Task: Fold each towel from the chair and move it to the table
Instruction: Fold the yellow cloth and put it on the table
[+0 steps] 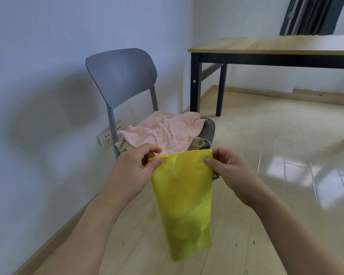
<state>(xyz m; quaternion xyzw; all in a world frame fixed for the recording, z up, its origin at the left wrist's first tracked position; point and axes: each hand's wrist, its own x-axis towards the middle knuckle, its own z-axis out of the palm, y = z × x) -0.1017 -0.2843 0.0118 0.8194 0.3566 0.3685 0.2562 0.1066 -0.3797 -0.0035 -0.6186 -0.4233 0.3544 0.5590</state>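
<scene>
Yellow towel (184, 203), pink towel (165, 132) (olive patterned beneath), grey chair (121, 76).

No readable text, label, brand, number or sign anywhere in view.
</scene>
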